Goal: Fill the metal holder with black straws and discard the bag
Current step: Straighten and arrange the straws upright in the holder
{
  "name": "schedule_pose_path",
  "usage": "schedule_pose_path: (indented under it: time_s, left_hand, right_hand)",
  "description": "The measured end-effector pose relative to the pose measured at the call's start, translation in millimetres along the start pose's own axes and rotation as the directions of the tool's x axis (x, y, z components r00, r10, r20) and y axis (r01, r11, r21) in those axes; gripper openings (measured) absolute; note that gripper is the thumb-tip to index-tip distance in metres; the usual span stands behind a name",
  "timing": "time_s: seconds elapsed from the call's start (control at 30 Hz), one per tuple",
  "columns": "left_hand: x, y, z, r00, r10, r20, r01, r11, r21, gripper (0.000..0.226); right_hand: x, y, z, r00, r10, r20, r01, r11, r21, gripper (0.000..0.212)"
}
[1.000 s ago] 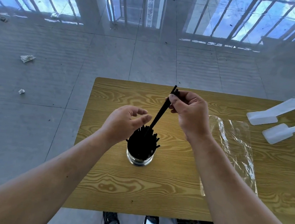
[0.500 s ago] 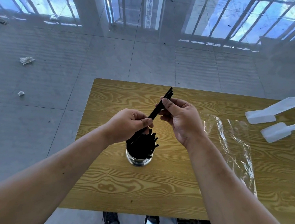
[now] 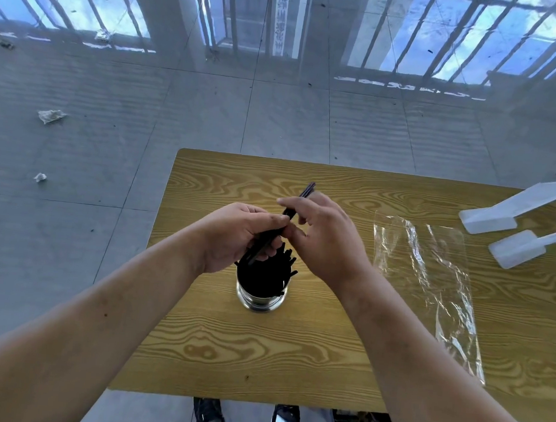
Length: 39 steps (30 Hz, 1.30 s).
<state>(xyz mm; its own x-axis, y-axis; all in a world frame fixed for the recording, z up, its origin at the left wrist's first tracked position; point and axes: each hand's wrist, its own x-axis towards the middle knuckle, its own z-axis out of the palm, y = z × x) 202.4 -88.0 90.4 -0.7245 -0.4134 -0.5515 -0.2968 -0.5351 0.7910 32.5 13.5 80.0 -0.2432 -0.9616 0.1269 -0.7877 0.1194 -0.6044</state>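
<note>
Gripping a slim bundle of long black straws (image 3: 307, 190), the left hand (image 3: 234, 237) has its fingers curled round the bundle's lower part, directly above the round shiny metal holder (image 3: 259, 301). The bundle slants up and to the right, and its top end pokes out past the right hand (image 3: 327, 241). The right hand sits beside the left and touches it, with its forefinger stretched across the bundle and its thumb below. The fingers are blurred, so I cannot tell whether this hand pinches the bundle or merely rests against it.

The holder stands upright near the middle of the yellow wood-grain bench (image 3: 258, 359). It is packed with a dense mass of upright black straws (image 3: 265, 276), whose tips splay out a little at the right of the rim.

To the right of the holder, well apart from it, the clear crinkled plastic bag (image 3: 431, 279) lies flat on the bench, long side running front to back. Beyond the bag, at the bench's far right corner, rest two white plastic paddle-shaped pieces (image 3: 488, 220).

Crumpled white paper scraps (image 3: 51, 115) lie on the grey tiled floor (image 3: 69, 227) to the left. A pair of black and white shoes (image 3: 210, 418) shows under the near edge of the bench.
</note>
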Motion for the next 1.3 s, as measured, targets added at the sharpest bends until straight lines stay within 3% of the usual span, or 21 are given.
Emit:
schedule_pose_path:
  time_s: [0.13, 0.2, 0.33, 0.4, 0.47, 0.63, 0.73, 0.93, 1.1, 1.2, 1.3]
  left_hand:
    - [-3, 4, 6, 0.996, 0.039, 0.079, -0.028, 0.991, -0.130, 0.041]
    - [-4, 5, 5, 0.996, 0.094, 0.013, -0.090, 0.983, -0.158, 0.054]
    - [-2, 2, -2, 0.948, 0.254, -0.190, -0.253, 0.967, 0.030, 0.031]
    - [-1, -3, -3, 0.927, 0.304, -0.219, -0.282, 0.951, 0.127, 0.019]
    - [-2, -7, -2, 0.925, 0.322, -0.202, -0.287, 0.940, 0.182, 0.029]
    - [0, -24, -3, 0.949, 0.290, -0.127, -0.239, 0.920, 0.310, 0.067]
    - [5, -34, -3, 0.937, 0.299, -0.179, -0.189, 0.867, 0.461, 0.050]
    - [10, -44, -4, 0.943, 0.270, -0.196, -0.128, 0.836, 0.534, 0.022]
    - [9, -46, -5, 0.934, 0.287, -0.212, -0.120, 0.812, 0.572, 0.014]
    - [5, -47, -8, 0.897, 0.369, -0.242, -0.143, 0.762, 0.632, 0.021]
    - [-1, -53, -18, 0.815, 0.489, -0.312, -0.102, 0.651, 0.752, 0.053]
  right_hand:
    - [2, -4, -5, 0.999, -0.033, -0.033, 0.033, 0.999, -0.019, 0.020]
    - [4, -1, -6, 0.998, 0.044, -0.042, -0.040, 0.996, 0.086, 0.016]
    - [1, 4, -13, 0.969, 0.246, -0.006, -0.223, 0.892, 0.394, 0.024]
    - [-2, 2, -15, 0.971, 0.231, 0.057, -0.230, 0.846, 0.481, 0.023]
    - [-6, -3, -13, 0.971, 0.191, 0.140, -0.237, 0.807, 0.542, 0.020]
    - [-18, -4, 5, 0.904, 0.182, 0.388, -0.354, 0.827, 0.437, 0.022]
    - [-23, -3, 14, 0.856, 0.226, 0.465, -0.397, 0.863, 0.313, 0.013]
    - [-27, 1, 17, 0.870, 0.249, 0.424, -0.378, 0.890, 0.254, 0.014]
    - [-29, 5, 19, 0.882, 0.263, 0.390, -0.386, 0.879, 0.280, 0.011]
    - [-32, 8, 19, 0.913, 0.275, 0.301, -0.365, 0.880, 0.305, 0.018]
    - [-42, 18, 17, 0.945, 0.304, 0.124, -0.326, 0.914, 0.240, 0.041]
